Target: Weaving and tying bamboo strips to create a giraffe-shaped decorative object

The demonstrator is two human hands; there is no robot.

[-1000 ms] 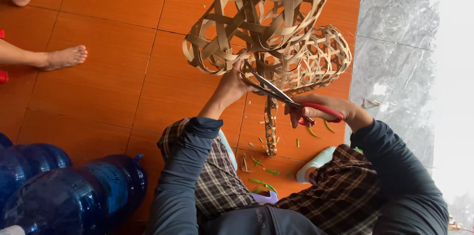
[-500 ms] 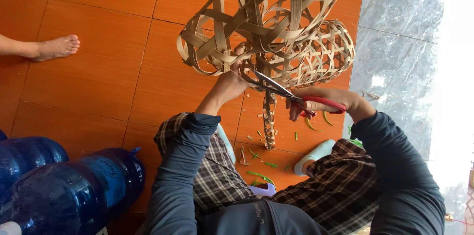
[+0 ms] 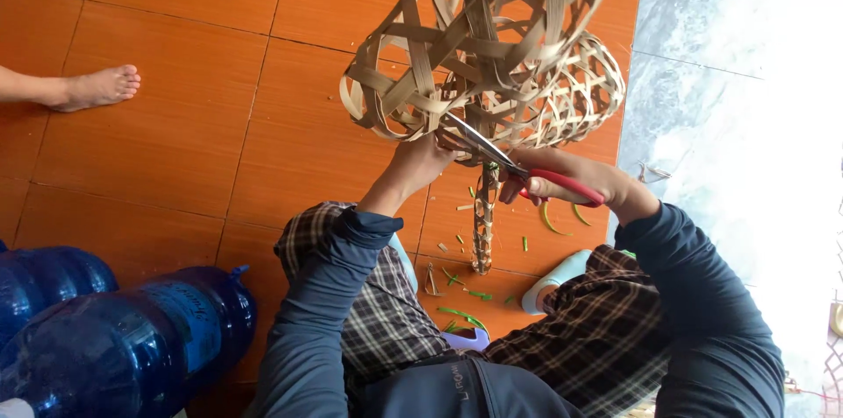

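Two hands busy | our left hand (image 3: 420, 163) grips open-weave bamboo-strip basket (image 3: 474, 40), frame centre | right hand (image 3: 566, 179) closed on red-handled steel scissors (image 3: 518, 170) | risk: blades nick our left fingers, sitting close

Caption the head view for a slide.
Left hand steadies a woven bamboo basket while right hand works red-handled scissors.

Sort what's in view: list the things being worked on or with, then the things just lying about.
In use:
left hand gripping the woven basket
right hand working the red-handled scissors at the basket's edge

Lying about:
second woven basket behind
blue water jugs
green strip offcuts on the tile floor
another person's bare foot
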